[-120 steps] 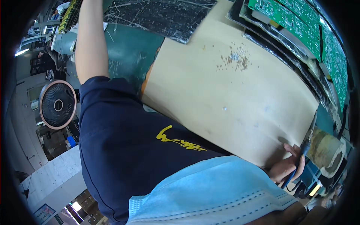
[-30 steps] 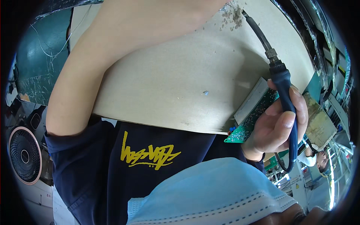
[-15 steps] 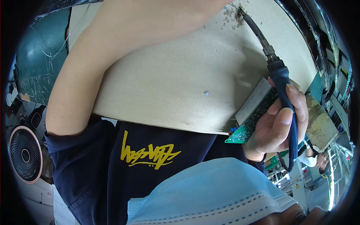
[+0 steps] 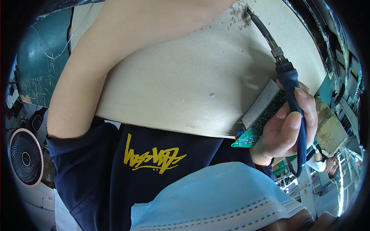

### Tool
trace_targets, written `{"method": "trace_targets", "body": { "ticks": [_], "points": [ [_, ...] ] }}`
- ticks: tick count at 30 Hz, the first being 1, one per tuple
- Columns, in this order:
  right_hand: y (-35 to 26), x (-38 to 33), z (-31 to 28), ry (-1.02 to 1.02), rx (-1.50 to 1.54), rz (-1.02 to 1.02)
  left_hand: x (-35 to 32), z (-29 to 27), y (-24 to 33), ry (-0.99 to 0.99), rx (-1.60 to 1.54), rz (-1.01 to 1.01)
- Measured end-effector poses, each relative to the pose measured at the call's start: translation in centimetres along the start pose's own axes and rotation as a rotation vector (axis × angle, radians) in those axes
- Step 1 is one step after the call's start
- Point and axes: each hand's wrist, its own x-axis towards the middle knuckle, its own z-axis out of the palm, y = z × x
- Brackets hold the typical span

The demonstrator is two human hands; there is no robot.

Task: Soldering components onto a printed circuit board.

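Observation:
My right hand (image 4: 287,123) is closed round the dark blue handle of a soldering iron (image 4: 290,79), whose thin tip points up and away to brown burn marks (image 4: 243,18) on the work surface (image 4: 162,96). Partly behind that hand, a green circuit board (image 4: 250,134) with a grey-white block on it leans at the surface's front edge. Whether the hand touches the board I cannot tell. My left forearm reaches across from the left, and my left hand (image 4: 185,19) lies at the upper edge near the iron's tip. Its fingers are cut off by the frame.
Small scraps (image 4: 212,95) lie on the beige surface. At the left are a dark green tabletop (image 4: 42,65) with a loose thin wire and a round fan (image 4: 26,158) below. A worn block (image 4: 329,127) stands right of my hand. Another person (image 4: 325,163) is in the right background.
Hardly anything differs: my left hand has shifted slightly at the upper edge, and the soldering iron has moved a touch to the right.

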Motion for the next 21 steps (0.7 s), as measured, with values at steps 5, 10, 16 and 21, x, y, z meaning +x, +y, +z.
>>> {"method": "trace_targets", "body": {
  "ticks": [5,10,16,21],
  "points": [
    [0.2,-0.1,0.0,0.019,0.025,-0.011,0.2,0.2,-1.1,-0.01,-0.125,-0.049],
    [0.2,0.1,-0.2,-0.026,0.003,-0.007,0.0,0.3,-0.8,0.021,-0.11,-0.054],
    [-0.2,0.1,-0.3,-0.044,-0.047,0.039,0.1,0.3,-0.9,0.029,-0.123,-0.026],
    [0.1,-0.1,0.0,0.011,0.0,0.0,0.2,-0.7,0.1,0.029,-0.269,-0.104]
  ]
}}
